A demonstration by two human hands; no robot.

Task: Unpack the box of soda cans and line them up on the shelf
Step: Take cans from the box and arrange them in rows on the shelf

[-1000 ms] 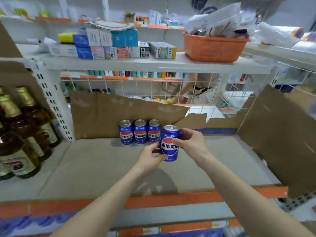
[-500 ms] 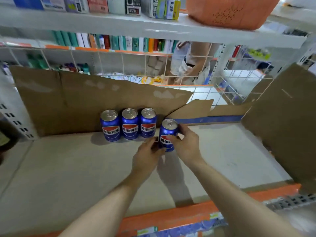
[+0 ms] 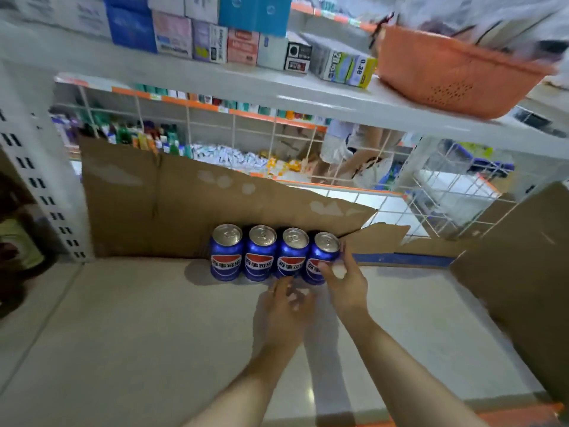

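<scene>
Four blue soda cans stand upright in a row at the far side of the shelf (image 3: 154, 334), backed against a cardboard sheet (image 3: 184, 204). The fourth can (image 3: 323, 257), rightmost in the row, touches or sits just beside the third can (image 3: 292, 254); which one cannot be told. The right hand (image 3: 346, 283) holds the fourth can, thumb on its near face and fingers curled round its right side, a narrow wrap on the can body. The left hand (image 3: 284, 303) is just near of the third and fourth cans, fingers loosely bent and holding nothing; contact with a can is blurred, cannot tell.

Step in hand, judged: seating the fourth can into line. To do it well, the person should keep the can vertical, slide it left until its wall meets the third can, push it far until it sits level with the others, and turn the logo to face near like the first can (image 3: 226, 254) and second can (image 3: 261, 254). The left hand could steady the third can so the row does not shift. Release should be gentle, fingers opening sideways to the right, away from the row. The box of cans is not in view.
</scene>
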